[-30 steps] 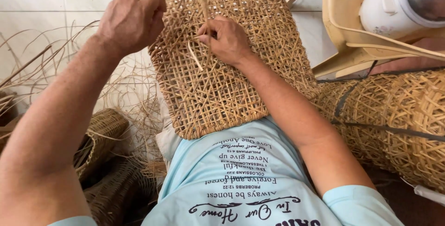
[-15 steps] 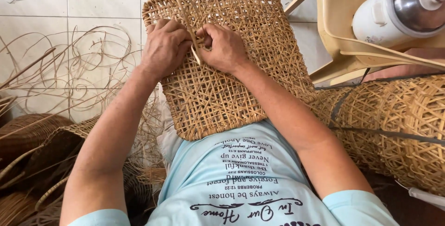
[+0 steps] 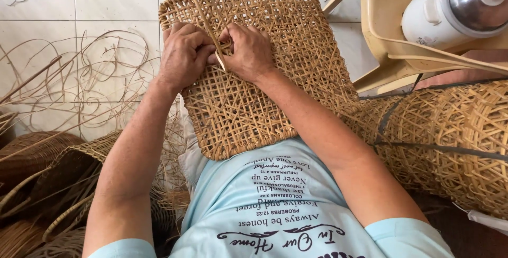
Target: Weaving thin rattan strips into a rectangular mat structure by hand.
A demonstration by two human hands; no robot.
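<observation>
left hand (image 3: 182, 57): on the woven panel, fingers curled in and pinching the thin strip; it sits just beside the other hand
right hand (image 3: 248, 51): also on the panel, fingers bent tight around the same strip near its low end
thin strip (image 3: 198, 9): a long pale cane; it comes down from the top edge of the picture, slants between the two hands and goes into the weave
woven panel (image 3: 264, 78): a flat mat with open holes, tan colour; it leans on the person's lap, its bottom edge touching the light blue shirt (image 3: 275, 210)
how to do it well: i think the strip should go under one strand and over the next; pull slow and even so it does not snap; keep it flat, not twisted; hold the panel firm with the lap
basket (image 3: 455, 136): big and round, lying on its side at the right
loose cane (image 3: 79, 78): curly strips on the white tile floor at the left
plastic chair (image 3: 391, 41): cream colour, at the top right, with a white and silver pot (image 3: 455, 6) on it
</observation>
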